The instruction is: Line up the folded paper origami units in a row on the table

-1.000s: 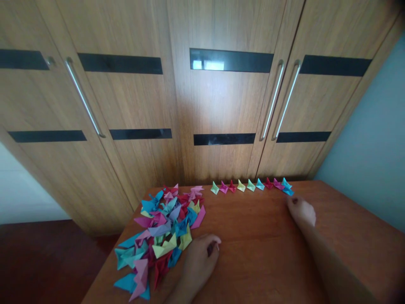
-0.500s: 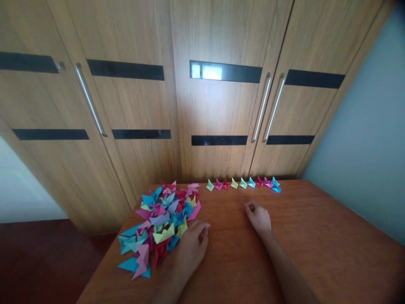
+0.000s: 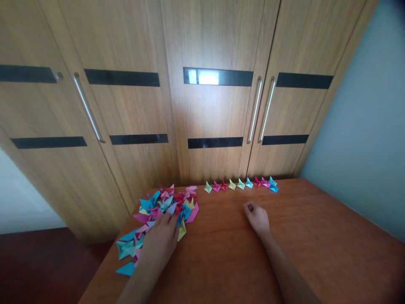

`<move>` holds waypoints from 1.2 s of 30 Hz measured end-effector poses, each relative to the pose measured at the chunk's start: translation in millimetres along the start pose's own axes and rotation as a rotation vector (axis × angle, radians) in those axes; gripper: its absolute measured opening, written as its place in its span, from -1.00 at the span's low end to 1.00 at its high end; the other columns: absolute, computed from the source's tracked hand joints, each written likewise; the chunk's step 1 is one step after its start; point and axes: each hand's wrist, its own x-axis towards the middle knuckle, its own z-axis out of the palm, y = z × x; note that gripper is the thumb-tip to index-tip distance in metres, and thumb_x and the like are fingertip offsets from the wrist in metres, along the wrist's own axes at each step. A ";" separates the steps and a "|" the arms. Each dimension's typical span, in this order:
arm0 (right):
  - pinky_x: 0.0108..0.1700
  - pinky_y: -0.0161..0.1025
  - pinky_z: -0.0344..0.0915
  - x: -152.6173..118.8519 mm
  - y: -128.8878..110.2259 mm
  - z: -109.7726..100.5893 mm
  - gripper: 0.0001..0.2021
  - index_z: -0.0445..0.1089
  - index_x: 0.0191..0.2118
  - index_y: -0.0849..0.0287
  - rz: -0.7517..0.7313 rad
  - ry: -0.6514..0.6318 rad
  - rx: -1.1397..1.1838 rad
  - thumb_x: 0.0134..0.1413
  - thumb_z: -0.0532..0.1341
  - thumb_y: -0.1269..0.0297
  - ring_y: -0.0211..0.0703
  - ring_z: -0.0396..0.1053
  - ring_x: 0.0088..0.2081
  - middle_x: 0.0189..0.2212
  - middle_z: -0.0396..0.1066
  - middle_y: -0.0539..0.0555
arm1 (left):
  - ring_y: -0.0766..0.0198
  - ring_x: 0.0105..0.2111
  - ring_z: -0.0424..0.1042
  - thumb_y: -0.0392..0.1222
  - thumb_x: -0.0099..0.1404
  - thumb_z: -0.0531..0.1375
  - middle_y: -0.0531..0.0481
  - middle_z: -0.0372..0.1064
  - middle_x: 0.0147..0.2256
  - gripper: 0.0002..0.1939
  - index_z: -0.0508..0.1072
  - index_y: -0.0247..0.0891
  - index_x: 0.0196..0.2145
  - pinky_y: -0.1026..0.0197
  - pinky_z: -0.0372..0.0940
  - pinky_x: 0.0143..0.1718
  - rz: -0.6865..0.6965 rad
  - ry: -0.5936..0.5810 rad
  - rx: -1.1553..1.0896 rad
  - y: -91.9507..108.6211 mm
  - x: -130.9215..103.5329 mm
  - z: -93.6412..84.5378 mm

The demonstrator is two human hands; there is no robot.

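Observation:
A heap of colourful origami paper pieces [image 3: 148,217] in blue, pink, red, yellow and lilac lies on the left of the table. My left hand [image 3: 161,238] is over this heap with its fingers partly spread and pointing down, covering several pieces. Whether its fingertips touch any paper is hidden. Resting on the wood to the right, my right hand [image 3: 257,218] is curled into a loose fist with nothing visible in it. Beyond it, a row of small pointed origami pieces [image 3: 232,184] runs along the far edge.
The brown wooden table [image 3: 215,253] stands against a wardrobe [image 3: 215,114] with long metal handles [image 3: 255,109] and dark strips. A pale wall [image 3: 357,147] rises on the right. Dark floor [image 3: 47,261] shows at the left.
My left hand has moved left from the heap's right side to above its middle, and its fingers have opened. My right hand stays in place. The view has shifted slightly.

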 end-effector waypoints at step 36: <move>-0.31 -0.31 0.22 -18.8 -37.1 -10.7 -0.74 0.42 -0.38 0.19 -0.143 -0.414 0.760 -0.08 0.28 0.07 -0.24 0.32 -0.39 -0.47 0.41 -0.01 | 0.26 -0.38 0.43 -0.23 0.20 0.07 0.02 0.48 -0.34 -0.74 0.43 -0.21 -0.16 0.25 0.30 -0.30 -0.057 0.006 -0.985 90.2 16.9 68.1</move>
